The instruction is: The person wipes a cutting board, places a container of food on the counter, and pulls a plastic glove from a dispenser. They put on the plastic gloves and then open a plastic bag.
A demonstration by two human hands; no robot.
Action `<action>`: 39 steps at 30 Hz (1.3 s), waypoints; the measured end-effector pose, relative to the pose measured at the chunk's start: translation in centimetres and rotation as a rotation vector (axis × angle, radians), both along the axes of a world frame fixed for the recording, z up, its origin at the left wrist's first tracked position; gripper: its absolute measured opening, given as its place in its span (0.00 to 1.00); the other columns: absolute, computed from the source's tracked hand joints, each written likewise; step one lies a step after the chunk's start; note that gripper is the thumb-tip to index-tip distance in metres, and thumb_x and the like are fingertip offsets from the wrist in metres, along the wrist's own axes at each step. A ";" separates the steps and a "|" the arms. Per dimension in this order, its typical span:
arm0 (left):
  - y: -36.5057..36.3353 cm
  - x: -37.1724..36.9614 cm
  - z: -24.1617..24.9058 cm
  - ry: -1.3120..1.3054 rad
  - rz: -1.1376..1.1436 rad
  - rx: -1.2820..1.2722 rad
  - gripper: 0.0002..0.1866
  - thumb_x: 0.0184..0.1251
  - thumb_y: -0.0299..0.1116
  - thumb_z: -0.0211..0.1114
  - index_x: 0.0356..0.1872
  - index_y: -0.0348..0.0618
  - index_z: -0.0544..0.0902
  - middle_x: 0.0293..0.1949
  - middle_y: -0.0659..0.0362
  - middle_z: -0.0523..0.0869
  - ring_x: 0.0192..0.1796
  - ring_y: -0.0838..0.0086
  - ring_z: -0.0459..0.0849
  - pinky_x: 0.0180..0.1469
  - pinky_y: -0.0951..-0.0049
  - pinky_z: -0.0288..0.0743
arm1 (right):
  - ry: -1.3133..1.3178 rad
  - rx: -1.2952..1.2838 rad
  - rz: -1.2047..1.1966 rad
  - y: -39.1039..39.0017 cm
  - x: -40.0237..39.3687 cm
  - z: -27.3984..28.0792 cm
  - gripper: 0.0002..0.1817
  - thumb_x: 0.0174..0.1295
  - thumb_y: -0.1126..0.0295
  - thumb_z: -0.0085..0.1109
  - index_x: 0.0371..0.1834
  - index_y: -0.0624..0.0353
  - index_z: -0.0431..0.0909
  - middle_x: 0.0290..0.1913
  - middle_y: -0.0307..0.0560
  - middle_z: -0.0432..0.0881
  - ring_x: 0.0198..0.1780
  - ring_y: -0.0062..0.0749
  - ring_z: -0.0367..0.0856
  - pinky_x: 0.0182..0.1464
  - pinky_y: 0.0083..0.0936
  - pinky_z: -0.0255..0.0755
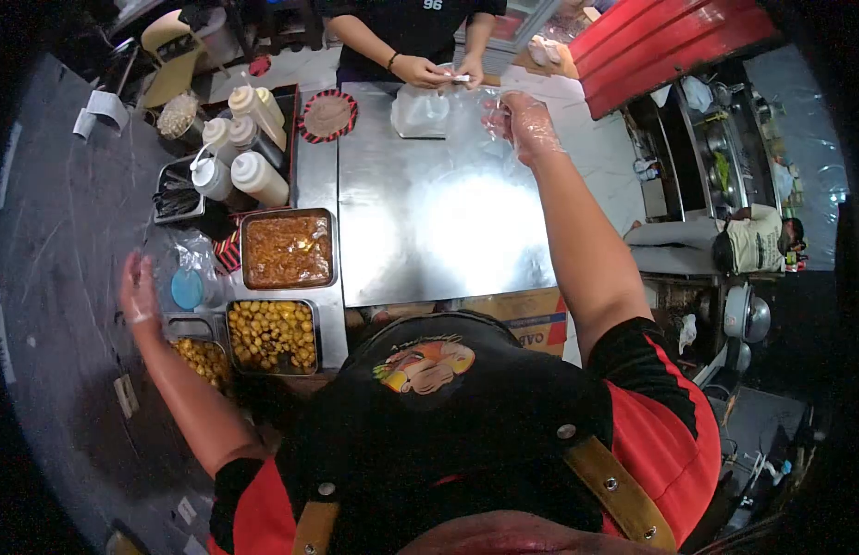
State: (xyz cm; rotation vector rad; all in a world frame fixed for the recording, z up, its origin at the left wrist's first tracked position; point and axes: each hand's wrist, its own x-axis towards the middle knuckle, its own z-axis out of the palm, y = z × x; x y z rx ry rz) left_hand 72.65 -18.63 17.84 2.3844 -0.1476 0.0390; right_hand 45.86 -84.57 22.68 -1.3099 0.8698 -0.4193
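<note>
My left hand (139, 294), in a clear plastic glove, is raised at the left side of the counter with its fingers stretched out and nothing in them. Nearest to it is a clear plastic container with a blue lid (187, 289). My right hand (529, 128), also in a loose clear glove, is over the far right of the steel worktop (401, 222). Its fingers are loosely bent and apart, beside thin clear plastic (471, 125); I cannot make out whether they touch it. A stack of clear plastic bags (420, 113) lies left of that.
Across the worktop a person's hands (438, 72) hold a small white item. To the left stand squeeze bottles (259, 178), a tray of brown sauce (288, 248) and a tray of yellow balls (271, 338). Another person (716, 244) is at the right by shelves.
</note>
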 end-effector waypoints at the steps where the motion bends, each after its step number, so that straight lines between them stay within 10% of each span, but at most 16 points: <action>1: -0.5 -1.7 -0.5 0.096 0.015 -0.196 0.27 0.75 0.46 0.66 0.65 0.38 0.80 0.57 0.51 0.86 0.54 0.66 0.85 0.57 0.65 0.77 | 0.000 0.016 0.004 -0.4 -0.2 -0.2 0.14 0.71 0.66 0.51 0.52 0.64 0.72 0.49 0.57 0.85 0.41 0.43 0.88 0.40 0.34 0.83; 7: -12.3 -16.6 -1.6 0.346 -0.264 -0.553 0.15 0.74 0.35 0.68 0.57 0.41 0.85 0.49 0.58 0.89 0.50 0.71 0.86 0.56 0.69 0.79 | -0.067 0.051 0.064 -3.1 -1.0 -0.5 0.11 0.70 0.67 0.52 0.47 0.63 0.74 0.42 0.53 0.86 0.35 0.39 0.87 0.35 0.31 0.79; 12: -25.9 -29.7 7.4 0.028 -0.651 -0.153 0.17 0.67 0.26 0.71 0.57 0.38 0.85 0.43 0.54 0.90 0.47 0.67 0.89 0.53 0.66 0.82 | -0.088 0.076 0.241 -7.6 -1.5 -2.1 0.12 0.71 0.66 0.53 0.50 0.63 0.74 0.43 0.51 0.84 0.38 0.38 0.86 0.38 0.32 0.78; 19: -37.8 -37.1 22.4 -0.292 -1.163 -0.444 0.29 0.54 0.28 0.77 0.61 0.44 0.84 0.31 0.60 0.86 0.30 0.63 0.85 0.33 0.64 0.76 | -0.162 0.130 0.391 -12.1 -1.0 -4.4 0.15 0.71 0.67 0.55 0.56 0.63 0.74 0.48 0.48 0.83 0.44 0.38 0.87 0.49 0.35 0.84; 21: -39.8 -38.7 24.7 -0.375 -1.210 -0.465 0.27 0.55 0.34 0.74 0.59 0.63 0.86 0.38 0.63 0.87 0.34 0.61 0.85 0.35 0.64 0.77 | -0.124 0.120 0.399 -11.9 -1.0 -3.4 0.15 0.71 0.67 0.55 0.56 0.63 0.75 0.47 0.48 0.83 0.43 0.37 0.86 0.50 0.35 0.85; 35: -45.6 -43.3 28.5 -0.296 -0.908 -0.347 0.12 0.56 0.38 0.75 0.37 0.44 0.87 0.34 0.55 0.89 0.33 0.60 0.86 0.38 0.60 0.79 | -0.198 0.003 0.441 -13.3 -1.4 -3.7 0.15 0.71 0.62 0.55 0.47 0.64 0.82 0.42 0.45 0.84 0.43 0.29 0.83 0.45 0.30 0.78; 39: -43.7 -40.0 22.3 -0.150 -1.179 -0.015 0.30 0.61 0.39 0.72 0.66 0.44 0.79 0.44 0.50 0.87 0.42 0.55 0.86 0.44 0.57 0.79 | -0.152 0.031 0.384 -13.9 -1.5 -4.0 0.12 0.70 0.64 0.53 0.45 0.62 0.80 0.37 0.43 0.82 0.36 0.29 0.80 0.41 0.29 0.77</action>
